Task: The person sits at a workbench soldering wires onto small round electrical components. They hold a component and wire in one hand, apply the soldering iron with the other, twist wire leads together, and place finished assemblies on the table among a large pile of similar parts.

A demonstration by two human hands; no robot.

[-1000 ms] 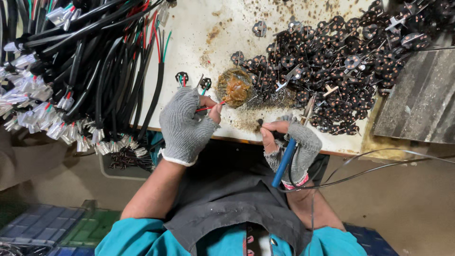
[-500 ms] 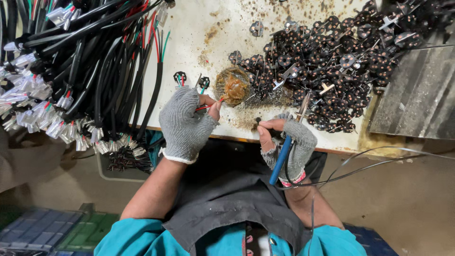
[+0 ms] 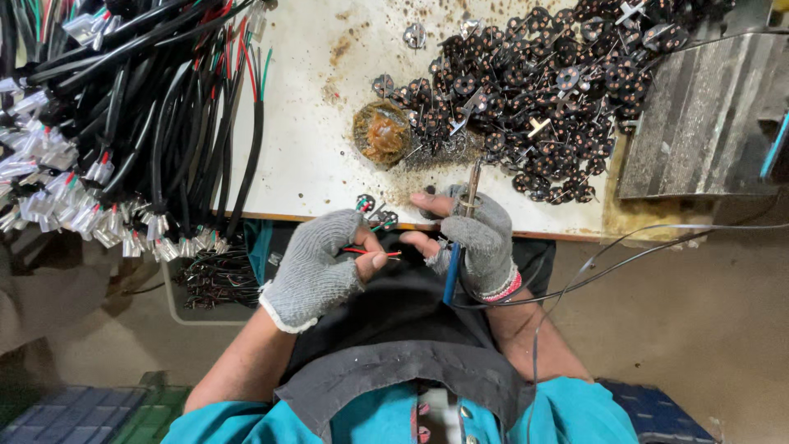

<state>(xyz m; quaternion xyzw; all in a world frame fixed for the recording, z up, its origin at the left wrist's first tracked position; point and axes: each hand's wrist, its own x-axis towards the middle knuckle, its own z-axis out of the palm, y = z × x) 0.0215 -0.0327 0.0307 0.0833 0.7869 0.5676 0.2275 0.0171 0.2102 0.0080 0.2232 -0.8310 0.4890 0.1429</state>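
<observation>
My left hand, in a grey fingerless glove, pinches thin red and green wires just off the table's front edge. My right hand, gloved the same way, grips a blue-handled soldering iron with its metal tip pointing up over the table edge; its free fingers reach toward the wires. Two small round black parts with wires lie on the edge between the hands. A round brown flux tin sits on the stained white table above them.
A thick bundle of black cables with white connectors covers the table's left. A heap of small dark round parts fills the upper right, beside a grey metal block. Thin cords trail right from the iron.
Both hands have drawn back from the flux tin to the table's front edge and closer together. The wires came away from the tin with my left hand.
</observation>
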